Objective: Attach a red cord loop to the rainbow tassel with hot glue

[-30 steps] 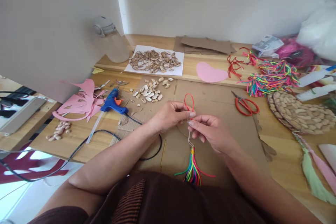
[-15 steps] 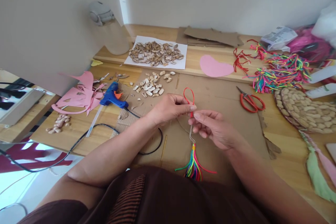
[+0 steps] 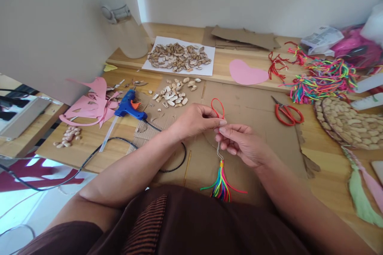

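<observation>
Cardboard (image 3: 260,127) covers the centre of a wooden table (image 3: 326,167), with a pale wall (image 3: 239,0) behind. Over it, at the centre of the frame, the left hand (image 3: 194,121) pinches the base of a red loop (image 3: 223,108) between thumb and forefinger. Just beside it, the right hand (image 3: 245,143) is closed on the cord (image 3: 219,152) with thumb and fingertips, the other fingers curled; the join itself is hidden, so how the strands cross there cannot be told. The tassel (image 3: 221,181) hangs from the cord at lower centre.

Fine work like this seems to call for a light but steady left pinch close under the loop, so that it neither twists nor shrinks, while the right fingertips make small, even adjustments. Pulling hard could distort the loop or shift the join. The tassel's strands are best left hanging free, away from the fingers. The scissors (image 3: 281,106) lie at centre right, the glue gun (image 3: 127,105) at centre left, its cable (image 3: 184,155) near the left forearm.
</observation>
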### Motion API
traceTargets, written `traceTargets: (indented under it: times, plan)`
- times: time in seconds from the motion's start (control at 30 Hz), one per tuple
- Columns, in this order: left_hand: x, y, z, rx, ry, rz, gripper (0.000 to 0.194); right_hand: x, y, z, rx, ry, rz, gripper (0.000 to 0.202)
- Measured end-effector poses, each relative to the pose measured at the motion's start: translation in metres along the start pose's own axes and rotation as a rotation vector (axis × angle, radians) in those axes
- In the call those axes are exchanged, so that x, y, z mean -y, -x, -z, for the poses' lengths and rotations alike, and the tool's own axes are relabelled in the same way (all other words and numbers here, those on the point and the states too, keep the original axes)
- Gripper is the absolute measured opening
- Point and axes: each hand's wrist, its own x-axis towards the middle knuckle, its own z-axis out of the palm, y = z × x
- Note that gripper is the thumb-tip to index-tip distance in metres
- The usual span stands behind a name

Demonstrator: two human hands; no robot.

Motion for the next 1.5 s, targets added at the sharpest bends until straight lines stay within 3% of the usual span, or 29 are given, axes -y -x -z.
traceTargets:
  times: [0.53, 0.8, 1.03, 1.1, 1.37, 1.5]
  plan:
    - [-0.0019, 0.0013, 0.0027, 0.002, -0.03, -0.008, 0.027, 0.0014, 0.0025, 0.0045, 0.047, -0.026, -0.035, 0.03]
    - [-0.0033, 0.003, -0.0003, 0.016, -0.037, -0.003, 0.029, 0.0004, 0.0024, -0.0034, -0.005, 0.017, 0.01, 0.03]
    - [-0.0039, 0.0028, 0.0026, 0.306, 0.375, 0.162, 0.045, 0.0043, 0.0067, -0.0031, -0.01, -0.049, 0.028, 0.028]
    - [-0.0027, 0.0018, 0.0044, 0.339, 0.432, 0.194, 0.046, 0.0047, 0.0077, -0.0023, -0.009, -0.061, 0.035, 0.028]
    - [0.0047, -0.0022, -0.0001, 0.191, 0.407, 0.197, 0.043, 0.0042, 0.0075, -0.0032, -0.034, -0.057, 0.075, 0.027]
    - [0.0035, -0.003, -0.0012, 0.006, 0.257, 0.145, 0.047, 0.0058, 0.0077, -0.0038, -0.081, -0.108, 0.106, 0.029]
